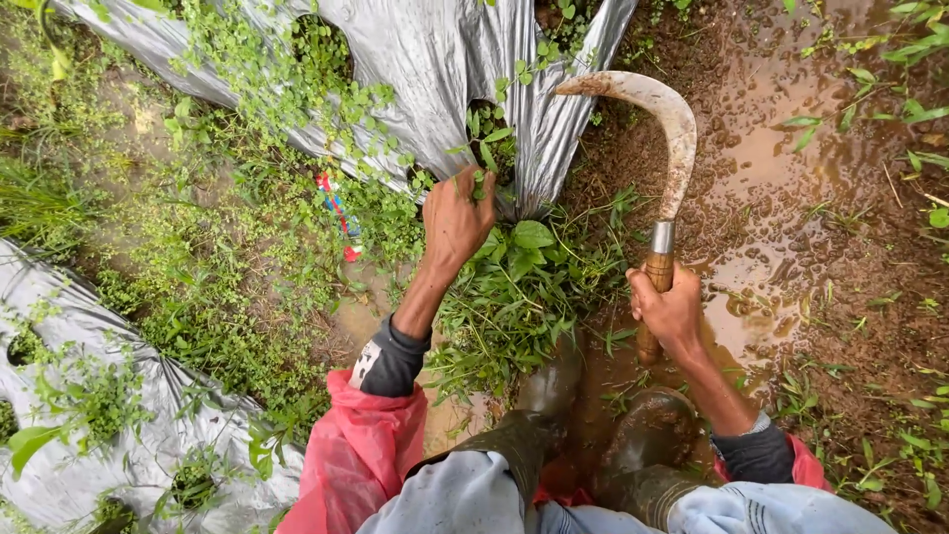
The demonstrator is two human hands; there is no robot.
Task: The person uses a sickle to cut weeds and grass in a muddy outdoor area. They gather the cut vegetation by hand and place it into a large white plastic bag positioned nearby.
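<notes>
Sickle point(664, 148) rises from right hand point(672, 311); left hand point(455, 220) grips weeds point(519, 287).

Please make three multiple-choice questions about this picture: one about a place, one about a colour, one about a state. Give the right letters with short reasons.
1. Where is the left hand?
A. In the weeds at the edge of the plastic sheet
B. On a boot
C. In the puddle

2. What colour is that plastic sheet?
A. Silver-grey
B. Blue
C. Yellow

3. How is the sickle held?
A. Lying on the mud
B. Gripped in the right hand, blade raised
C. Stuck through the plastic

Answers:
1 A, its fingers grasp green plants beside the sheet.
2 A, the sheet looks shiny grey.
3 B, the right hand closes around the wooden handle.
</notes>
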